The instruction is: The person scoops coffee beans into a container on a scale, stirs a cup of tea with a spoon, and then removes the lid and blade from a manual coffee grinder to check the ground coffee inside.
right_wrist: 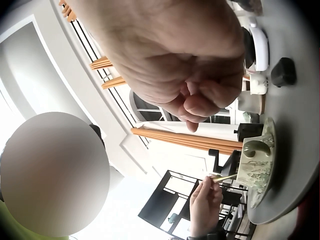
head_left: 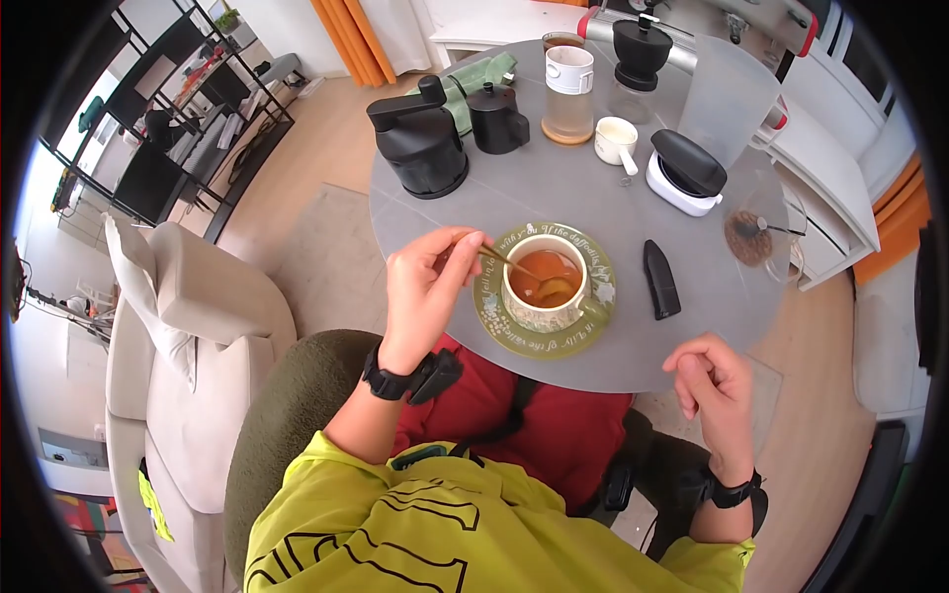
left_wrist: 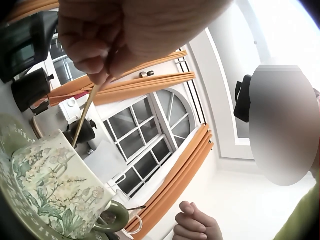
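A floral cup [head_left: 544, 314] of amber liquid stands on a green saucer [head_left: 554, 346] with lettering near the table's front edge. In the liquid something yellowish lies by the bowl of a gold spoon [head_left: 504, 259]. My left hand [head_left: 425, 287] pinches the spoon's handle between thumb and fingers, left of the cup; the left wrist view shows the spoon [left_wrist: 85, 115] slanting down behind the cup's rim [left_wrist: 62, 187]. My right hand [head_left: 714, 390] hovers off the table's right front edge, fingers loosely curled, holding nothing. In the right wrist view its fingers [right_wrist: 200, 102] hang away from the cup [right_wrist: 252, 167].
A black handheld item [head_left: 660, 281] lies right of the saucer. Farther back stand a black grinder [head_left: 420, 148], a black pot [head_left: 497, 119], a glass canister [head_left: 568, 104], a small white cup [head_left: 615, 141], a white scale [head_left: 682, 188] and a jar of brown grounds [head_left: 749, 239].
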Demonstrator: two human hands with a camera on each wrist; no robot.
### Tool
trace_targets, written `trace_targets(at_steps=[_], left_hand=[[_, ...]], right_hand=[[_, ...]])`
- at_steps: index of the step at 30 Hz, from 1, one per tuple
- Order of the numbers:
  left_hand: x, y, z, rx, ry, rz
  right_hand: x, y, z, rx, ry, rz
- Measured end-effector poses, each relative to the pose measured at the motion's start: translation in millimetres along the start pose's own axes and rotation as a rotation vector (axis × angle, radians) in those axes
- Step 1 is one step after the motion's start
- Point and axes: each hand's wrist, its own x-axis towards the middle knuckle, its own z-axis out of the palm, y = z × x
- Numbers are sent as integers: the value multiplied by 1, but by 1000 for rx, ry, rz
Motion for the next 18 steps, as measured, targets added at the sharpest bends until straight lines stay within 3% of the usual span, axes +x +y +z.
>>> trace_targets(at_steps=[4, 6, 9, 18], left_hand=[[5, 1, 8, 45, 10, 62], [6, 5, 6, 197, 90, 219], [3, 10, -4, 324, 115, 303], [1, 10, -7, 99, -68, 52]], right_hand=[[0, 1, 2, -20, -7, -7], [0, 1, 3, -20, -2, -9], [0, 2, 2, -33, -10, -11], [1, 3, 2, -36, -8, -13]])
